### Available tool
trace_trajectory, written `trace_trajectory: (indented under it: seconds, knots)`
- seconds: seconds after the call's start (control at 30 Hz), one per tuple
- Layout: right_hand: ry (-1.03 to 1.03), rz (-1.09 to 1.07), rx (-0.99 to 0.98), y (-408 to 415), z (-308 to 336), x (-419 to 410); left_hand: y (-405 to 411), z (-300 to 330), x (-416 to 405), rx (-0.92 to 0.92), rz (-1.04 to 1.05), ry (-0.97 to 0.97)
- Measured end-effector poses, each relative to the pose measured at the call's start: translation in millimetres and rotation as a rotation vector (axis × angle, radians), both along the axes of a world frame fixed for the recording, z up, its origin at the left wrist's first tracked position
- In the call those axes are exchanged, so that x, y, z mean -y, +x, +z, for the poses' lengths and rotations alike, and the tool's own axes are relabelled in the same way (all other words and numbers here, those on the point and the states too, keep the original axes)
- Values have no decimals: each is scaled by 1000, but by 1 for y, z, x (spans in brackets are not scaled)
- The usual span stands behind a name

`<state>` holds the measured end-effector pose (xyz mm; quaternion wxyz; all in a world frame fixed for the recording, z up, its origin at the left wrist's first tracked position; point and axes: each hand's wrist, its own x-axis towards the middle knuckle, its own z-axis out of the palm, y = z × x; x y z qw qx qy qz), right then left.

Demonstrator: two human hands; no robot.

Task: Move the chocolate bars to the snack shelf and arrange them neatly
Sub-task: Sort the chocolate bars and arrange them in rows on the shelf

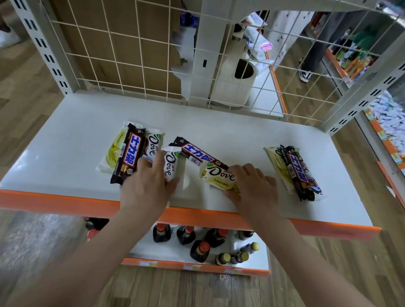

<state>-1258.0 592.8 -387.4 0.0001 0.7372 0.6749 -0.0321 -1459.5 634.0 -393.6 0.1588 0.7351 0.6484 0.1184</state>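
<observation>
Lower shelf (249, 258): dark bottles (199, 250). White snack shelf (77, 169), above: left hand (147, 185) grip clamped on a white Dove bar (170, 165); right hand (254, 187) grip clamped on a yellow Dove bar (216, 176). Behind them lies 1 brown bar (200, 154). Bar stacks lie left (128, 153) and right (295, 172). Wire grid (132, 42) stands behind.

left hand (149, 181) curled gripping, right hand (254, 185) curled pinching
</observation>
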Motion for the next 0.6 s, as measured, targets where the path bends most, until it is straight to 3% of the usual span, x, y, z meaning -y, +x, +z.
trace_trajectory:
  seconds: [0.17, 0.23, 0.37, 0.6]
  knots:
    - [10, -17, -10, 1, -1, 0, 14, -6, -5, 133, -204, -135]
    - [19, -23, -17, 3, -1, -2, 15, -8, -5, 24, -286, -103]
    - [14, -37, -26, 6, -2, -3, 15, -12, -12, -293, -447, 163]
    - [27, -50, -30, 10, -4, 3, 8, -7, -22, -378, -471, 98]
